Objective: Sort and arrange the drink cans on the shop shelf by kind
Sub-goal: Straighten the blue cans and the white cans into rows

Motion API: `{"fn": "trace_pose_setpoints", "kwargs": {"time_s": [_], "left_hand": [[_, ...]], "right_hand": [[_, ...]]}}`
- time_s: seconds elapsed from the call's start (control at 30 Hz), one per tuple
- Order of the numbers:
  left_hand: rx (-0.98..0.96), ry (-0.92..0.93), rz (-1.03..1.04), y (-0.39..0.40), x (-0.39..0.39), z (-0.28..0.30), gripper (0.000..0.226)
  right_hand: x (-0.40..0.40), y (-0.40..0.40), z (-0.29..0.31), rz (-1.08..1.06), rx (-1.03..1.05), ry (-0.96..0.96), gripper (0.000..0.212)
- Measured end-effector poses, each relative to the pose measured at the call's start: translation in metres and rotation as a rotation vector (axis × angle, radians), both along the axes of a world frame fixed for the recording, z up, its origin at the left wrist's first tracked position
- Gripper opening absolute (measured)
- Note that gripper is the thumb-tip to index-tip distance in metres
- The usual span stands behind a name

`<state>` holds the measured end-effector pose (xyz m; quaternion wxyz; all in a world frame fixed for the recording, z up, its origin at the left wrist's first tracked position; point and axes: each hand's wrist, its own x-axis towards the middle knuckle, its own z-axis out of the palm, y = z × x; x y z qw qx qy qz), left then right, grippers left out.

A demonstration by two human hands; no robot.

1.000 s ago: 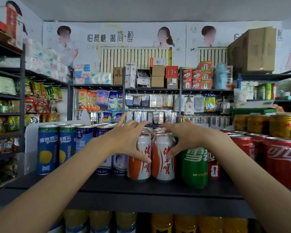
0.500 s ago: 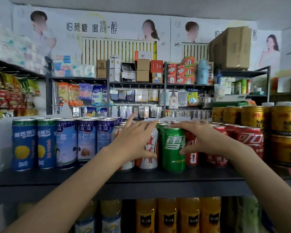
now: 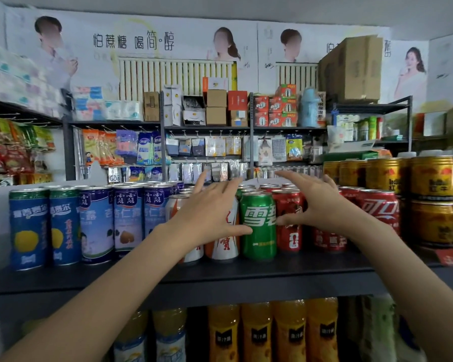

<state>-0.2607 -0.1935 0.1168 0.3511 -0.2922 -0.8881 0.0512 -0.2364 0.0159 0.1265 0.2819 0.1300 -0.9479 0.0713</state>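
A dark shop shelf carries rows of upright cans. At its left stand blue cans, then pale almond-drink cans. The left hand, fingers spread and unclenched, covers the orange-and-white cans, thumb touching the green can at centre. The right hand, also spread, reaches over the red cans. Gold cans are stacked at far right.

Both arms reach forward, hands level and near each other.
Left hand and right hand are spread, fingers straight, thumbs angled inward, backs facing the camera.
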Motion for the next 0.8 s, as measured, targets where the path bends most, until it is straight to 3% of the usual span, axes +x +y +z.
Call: {"fn": "trace_pose_setpoints", "kwargs": {"time_s": [0.2,0.4,0.67,0.8], "left_hand": [[-0.069,-0.024,0.026,0.044,0.001,-0.002,0.102],[-0.079,-0.033,0.157,0.055,-0.009,-0.003,0.105],[-0.014,-0.113,0.275,0.065,0.002,-0.002,0.105],[0.154,-0.167,0.168,0.089,0.011,0.001,0.104]], "right_hand": [[-0.006,0.029,-0.015,-0.062,0.084,-0.007,0.077],[-0.030,0.039,-0.022,0.117,-0.103,0.198,0.034],[-0.030,0.051,0.002,0.305,-0.091,0.137,0.034],[-0.027,0.058,0.009,0.355,-0.095,0.127,0.030]]}}
